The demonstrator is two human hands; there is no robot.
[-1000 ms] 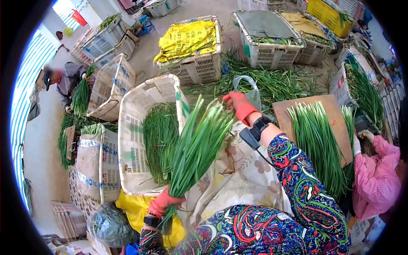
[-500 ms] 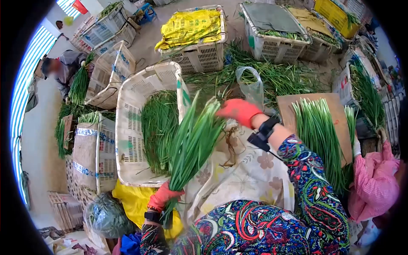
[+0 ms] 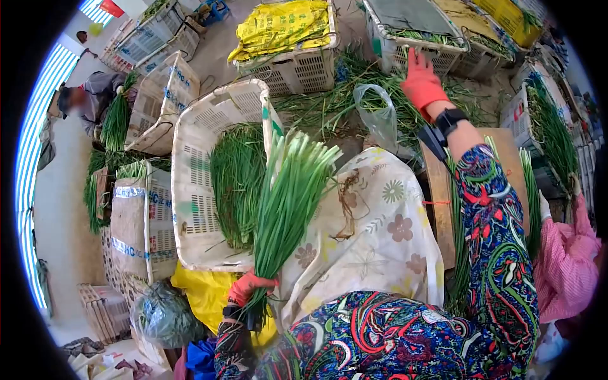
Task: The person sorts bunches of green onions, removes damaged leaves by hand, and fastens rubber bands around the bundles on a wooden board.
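Standing near the worker, who wears red gloves and a paisley sleeve. Left hand (image 3: 250,289) closed round the leafy end of a bunch of chives (image 3: 288,209), grip narrow, dark tips poking out below the fist. Bunch slants up, pale stem ends uppermost, overlapping the near right side of an open white crate (image 3: 188,231); more greens (image 3: 237,183) lie inside that one. Main change is the right hand (image 3: 423,87): half a second ago it was at the pale ends, blurred; now well apart from them, raised out past the clear plastic bag (image 3: 380,120), fingers extended and somewhat spread, nothing visible in it. Stem ends now show uncovered, fanned a little. Left hand still on the bunch, hardly moved. Flowered cloth (image 3: 405,202) over the lap area, brown withered strands (image 3: 347,209) on it, more of the cloth in sight than before. Right sleeve now crosses the wooden board (image 3: 516,177), hiding much of the chives laid there. Loose greens (image 3: 329,114) strewn on the floor beyond the crate. Co-worker at far left (image 3: 98,101) beside an upright bundle (image 3: 117,123); another, pink-sleeved (image 3: 570,259), beyond the board at right.
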